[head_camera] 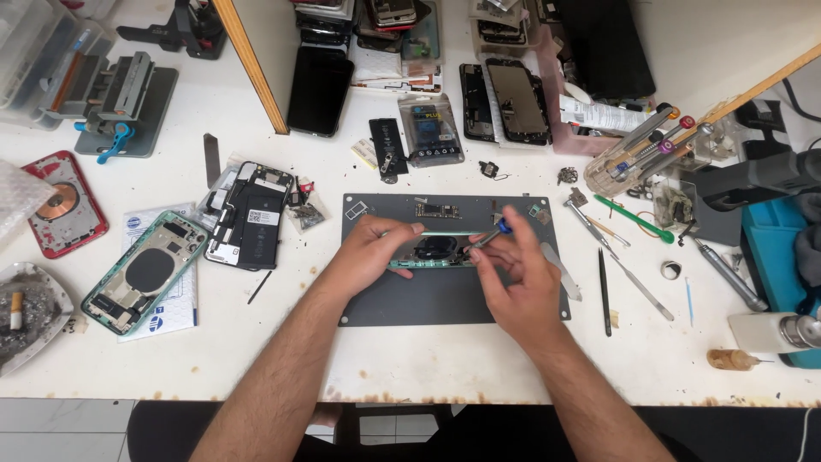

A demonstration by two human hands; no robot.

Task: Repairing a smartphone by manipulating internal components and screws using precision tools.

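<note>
Head cam looking down: dark grey mat (445, 299) sits under both hands. Left hand (369, 250) grips a green phone frame (428, 257) on its edge — right hand (513, 278), just beside it, pinches a blue-tipped screwdriver (489, 235) against the frame.

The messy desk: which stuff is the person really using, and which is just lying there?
In use:
- left hand steadying the green opened phone frame
- right hand holding the small blue-capped screwdriver
- dark grey work mat

Lying about:
- red phone back
- green-handled tool
- ashtray
</note>
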